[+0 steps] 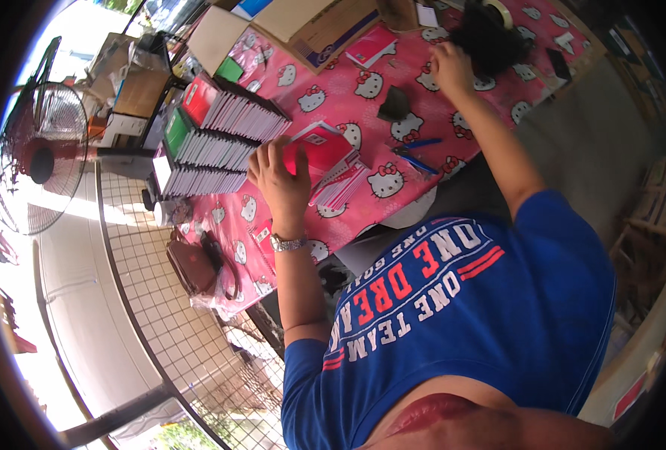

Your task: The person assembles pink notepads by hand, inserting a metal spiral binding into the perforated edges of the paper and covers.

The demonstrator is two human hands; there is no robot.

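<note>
My left hand point(279, 177) is open, its fingers apart and bent, at the left edge of a stack of pink notebooks point(321, 149). The thumb lies over the top notebook's cover. Below it, more pink-edged notebooks point(340, 187) sit in a slightly fanned pile. My right hand point(451, 66) reaches over the far side of the table, loosely open, with nothing visible in it. Beside it is a black furry-looking bundle point(490, 41). A flat pink booklet point(371, 46) lies to its left.
Tall rows of stacked notebooks point(220, 142) stand left. Blue-handled pliers point(417, 156) and a dark green block point(394, 104) lie on the pink cartoon-print tablecloth point(363, 112). An open cardboard box point(310, 30) is behind. A brown bag point(198, 266) and a fan point(42, 161) are at left.
</note>
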